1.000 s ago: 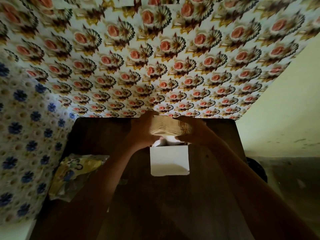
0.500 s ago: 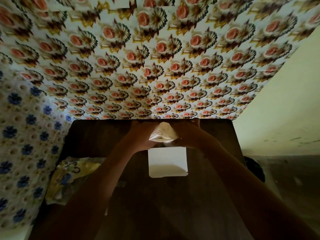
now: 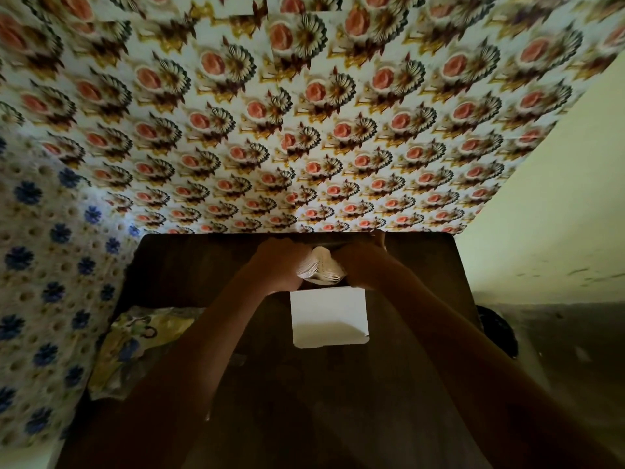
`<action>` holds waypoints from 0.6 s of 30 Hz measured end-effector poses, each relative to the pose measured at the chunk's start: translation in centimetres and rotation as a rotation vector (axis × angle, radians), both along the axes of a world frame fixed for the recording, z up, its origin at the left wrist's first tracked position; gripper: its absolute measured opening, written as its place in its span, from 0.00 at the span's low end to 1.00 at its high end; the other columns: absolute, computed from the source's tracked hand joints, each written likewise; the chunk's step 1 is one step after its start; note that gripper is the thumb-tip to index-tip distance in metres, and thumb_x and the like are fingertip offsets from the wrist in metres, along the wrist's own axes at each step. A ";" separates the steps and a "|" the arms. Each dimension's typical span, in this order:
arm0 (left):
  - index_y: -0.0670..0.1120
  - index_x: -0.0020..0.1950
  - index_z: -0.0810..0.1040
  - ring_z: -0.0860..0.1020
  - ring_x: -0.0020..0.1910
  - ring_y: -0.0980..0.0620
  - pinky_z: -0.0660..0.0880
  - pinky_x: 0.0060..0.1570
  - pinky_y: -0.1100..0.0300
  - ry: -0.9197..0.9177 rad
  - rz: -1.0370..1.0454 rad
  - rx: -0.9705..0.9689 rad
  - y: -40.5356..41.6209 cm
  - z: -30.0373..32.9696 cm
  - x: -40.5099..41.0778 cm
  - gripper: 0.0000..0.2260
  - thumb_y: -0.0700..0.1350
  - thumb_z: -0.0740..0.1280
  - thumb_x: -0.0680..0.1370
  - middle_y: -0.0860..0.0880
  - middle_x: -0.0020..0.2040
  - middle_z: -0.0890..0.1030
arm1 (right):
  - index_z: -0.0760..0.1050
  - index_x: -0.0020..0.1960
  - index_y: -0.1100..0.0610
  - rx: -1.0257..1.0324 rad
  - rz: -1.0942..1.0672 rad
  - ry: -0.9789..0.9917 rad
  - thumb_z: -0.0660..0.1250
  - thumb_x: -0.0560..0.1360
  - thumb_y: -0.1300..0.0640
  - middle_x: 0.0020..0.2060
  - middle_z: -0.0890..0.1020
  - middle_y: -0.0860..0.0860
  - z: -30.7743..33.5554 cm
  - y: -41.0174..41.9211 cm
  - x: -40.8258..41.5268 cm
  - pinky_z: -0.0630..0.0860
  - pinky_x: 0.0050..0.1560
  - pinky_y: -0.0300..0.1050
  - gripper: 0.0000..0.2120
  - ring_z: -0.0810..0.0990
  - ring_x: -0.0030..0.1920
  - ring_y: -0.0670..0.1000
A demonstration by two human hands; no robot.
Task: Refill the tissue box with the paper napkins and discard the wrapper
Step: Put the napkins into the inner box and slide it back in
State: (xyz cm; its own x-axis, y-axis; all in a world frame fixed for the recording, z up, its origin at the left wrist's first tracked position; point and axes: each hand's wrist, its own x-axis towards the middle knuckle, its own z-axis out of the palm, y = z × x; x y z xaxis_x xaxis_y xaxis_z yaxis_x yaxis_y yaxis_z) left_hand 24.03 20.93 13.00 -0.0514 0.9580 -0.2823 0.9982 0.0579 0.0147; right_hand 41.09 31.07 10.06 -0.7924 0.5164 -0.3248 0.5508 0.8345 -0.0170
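A white tissue box point(image 3: 328, 316) stands on the dark wooden table point(image 3: 338, 401), its near flap facing me. Just above the box's far opening a stack of pale paper napkins point(image 3: 320, 268) is squeezed into an arched bundle. My left hand point(image 3: 280, 265) grips the stack's left side and my right hand point(image 3: 360, 262) grips its right side. The box's opening is hidden behind the napkins and hands. The crumpled yellow and blue plastic wrapper point(image 3: 142, 340) lies on the table's left edge, apart from both hands.
Floral patterned sheets point(image 3: 304, 130) cover the wall behind the table and a blue-flowered one point(image 3: 44, 282) hangs at the left. A dark round object point(image 3: 497, 333) sits on the floor beyond the table's right edge.
Both hands have pressed the napkin stack inward, bending it from a flat block into a narrow arched bundle, and lowered it toward the box.
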 end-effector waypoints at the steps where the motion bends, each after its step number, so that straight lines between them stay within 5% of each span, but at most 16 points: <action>1: 0.48 0.62 0.78 0.83 0.49 0.49 0.80 0.48 0.56 0.008 -0.009 -0.022 0.0 0.1 0.0 0.18 0.44 0.74 0.73 0.49 0.53 0.83 | 0.79 0.63 0.50 0.004 -0.004 -0.020 0.75 0.72 0.54 0.61 0.84 0.50 0.0 -0.1 -0.1 0.55 0.76 0.69 0.21 0.76 0.69 0.57; 5: 0.47 0.57 0.79 0.82 0.47 0.49 0.80 0.53 0.52 0.199 -0.076 -0.047 0.1 0.2 1.5 0.10 0.43 0.71 0.77 0.49 0.48 0.82 | 0.78 0.64 0.51 -0.018 -0.007 -0.084 0.74 0.73 0.55 0.62 0.83 0.50 0.1 -0.4 -0.5 0.53 0.77 0.70 0.19 0.77 0.69 0.56; 11: 0.49 0.64 0.77 0.82 0.52 0.49 0.78 0.54 0.54 0.093 -0.045 0.040 -0.5 -0.1 1.0 0.15 0.43 0.70 0.77 0.49 0.54 0.83 | 0.80 0.62 0.53 -0.108 -0.021 0.091 0.73 0.74 0.52 0.58 0.84 0.52 -0.1 -0.1 0.5 0.77 0.63 0.51 0.17 0.82 0.60 0.55; 15: 0.50 0.71 0.74 0.82 0.54 0.48 0.81 0.55 0.53 0.085 -0.062 -0.005 -0.8 -0.7 1.2 0.21 0.41 0.69 0.79 0.46 0.60 0.82 | 0.77 0.66 0.52 -0.090 -0.043 0.027 0.69 0.77 0.55 0.65 0.80 0.51 -0.6 -0.5 0.6 0.65 0.74 0.60 0.18 0.76 0.69 0.55; 18: 0.51 0.70 0.76 0.81 0.57 0.48 0.78 0.59 0.51 0.027 -0.030 0.044 -0.8 -0.8 0.7 0.19 0.44 0.69 0.79 0.48 0.61 0.82 | 0.78 0.64 0.51 -0.049 0.006 0.020 0.68 0.77 0.55 0.64 0.81 0.50 -0.2 -0.6 0.8 0.62 0.73 0.62 0.16 0.74 0.69 0.56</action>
State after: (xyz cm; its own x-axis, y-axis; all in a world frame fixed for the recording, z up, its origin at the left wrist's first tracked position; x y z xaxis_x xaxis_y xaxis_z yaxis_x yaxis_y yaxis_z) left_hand 24.77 20.14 12.18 -0.0294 0.9707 -0.2384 0.9996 0.0276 -0.0107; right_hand 41.93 30.44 9.91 -0.8018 0.4957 -0.3337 0.5452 0.8354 -0.0690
